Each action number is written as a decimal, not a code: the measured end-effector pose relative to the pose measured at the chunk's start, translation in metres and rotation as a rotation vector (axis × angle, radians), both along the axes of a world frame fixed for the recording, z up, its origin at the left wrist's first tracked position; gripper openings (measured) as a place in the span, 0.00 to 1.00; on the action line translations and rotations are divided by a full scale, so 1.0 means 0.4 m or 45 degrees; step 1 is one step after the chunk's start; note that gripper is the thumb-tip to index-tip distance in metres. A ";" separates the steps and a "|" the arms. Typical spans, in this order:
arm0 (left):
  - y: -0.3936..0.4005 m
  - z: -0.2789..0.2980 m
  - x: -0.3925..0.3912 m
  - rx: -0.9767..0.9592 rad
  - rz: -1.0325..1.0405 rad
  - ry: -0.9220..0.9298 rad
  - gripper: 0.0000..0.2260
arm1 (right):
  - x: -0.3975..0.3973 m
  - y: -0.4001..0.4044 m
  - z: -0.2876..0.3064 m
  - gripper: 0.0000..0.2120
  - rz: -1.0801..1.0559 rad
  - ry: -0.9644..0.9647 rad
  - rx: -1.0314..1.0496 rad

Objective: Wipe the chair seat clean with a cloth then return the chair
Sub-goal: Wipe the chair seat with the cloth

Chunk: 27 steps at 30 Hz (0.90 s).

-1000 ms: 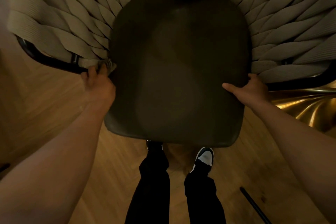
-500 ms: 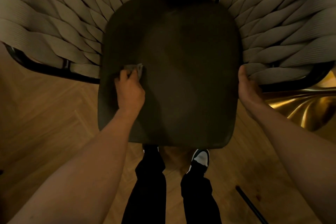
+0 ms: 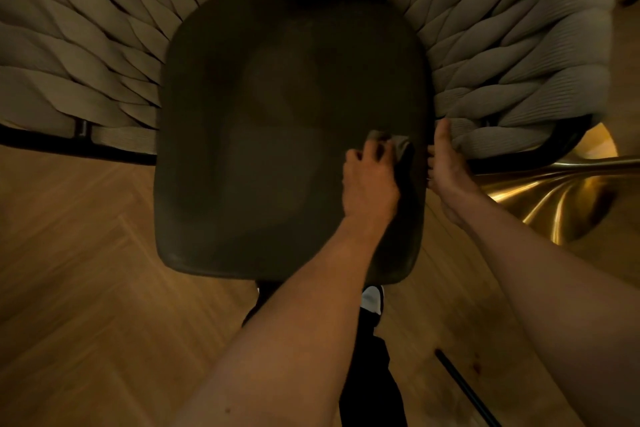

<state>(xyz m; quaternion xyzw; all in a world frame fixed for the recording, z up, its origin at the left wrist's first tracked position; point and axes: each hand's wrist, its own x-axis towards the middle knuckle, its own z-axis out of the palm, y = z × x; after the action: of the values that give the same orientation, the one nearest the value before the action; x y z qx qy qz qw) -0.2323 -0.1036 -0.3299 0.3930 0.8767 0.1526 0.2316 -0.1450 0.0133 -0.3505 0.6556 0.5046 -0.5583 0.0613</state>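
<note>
**Two hands on the seat: one wipes, one steadies**

Two jobs are split between the hands. The left hand (image 3: 370,180), right of centre in the frame, has its fingers curled over a small bunched cloth (image 3: 398,144) and presses it onto the dark seat (image 3: 263,135) close to the seat's right edge. The right hand (image 3: 448,166) lies just beside it at that edge, thumb up against the woven side (image 3: 519,80); its fingers are hidden, so whether its grip closes on the edge cannot be told.

To wipe well, I would keep the cloth flat under the fingertips, draw overlapping strokes across to the left edge, and work from the back toward the front lip at the bottom. The bracing hand should stay put so the chair does not slide on the wood floor (image 3: 86,270).
</note>
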 end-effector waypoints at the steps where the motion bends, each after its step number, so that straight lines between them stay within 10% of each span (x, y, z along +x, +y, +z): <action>1: 0.016 0.003 0.024 0.016 -0.039 -0.036 0.23 | -0.010 -0.006 0.034 0.67 -0.003 0.010 0.008; 5: 0.051 0.001 0.075 0.006 -0.213 -0.074 0.21 | -0.051 -0.049 0.146 0.33 0.057 0.090 0.002; 9: 0.030 0.005 0.051 -0.024 -0.374 0.125 0.20 | -0.039 -0.038 0.103 0.47 0.098 0.046 0.036; 14: 0.003 0.013 -0.017 -0.024 -0.494 0.170 0.21 | -0.054 -0.039 0.102 0.24 0.211 -0.064 0.200; 27: -0.184 0.019 -0.276 -0.306 -0.164 0.354 0.27 | -0.138 -0.031 0.080 0.41 0.439 -0.240 0.367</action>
<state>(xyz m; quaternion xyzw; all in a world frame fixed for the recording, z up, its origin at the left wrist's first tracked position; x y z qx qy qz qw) -0.3426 -0.1773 -0.3222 0.4352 0.8851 -0.0241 0.1628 -0.2001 0.0008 -0.3186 0.6110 0.6755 -0.3983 0.1085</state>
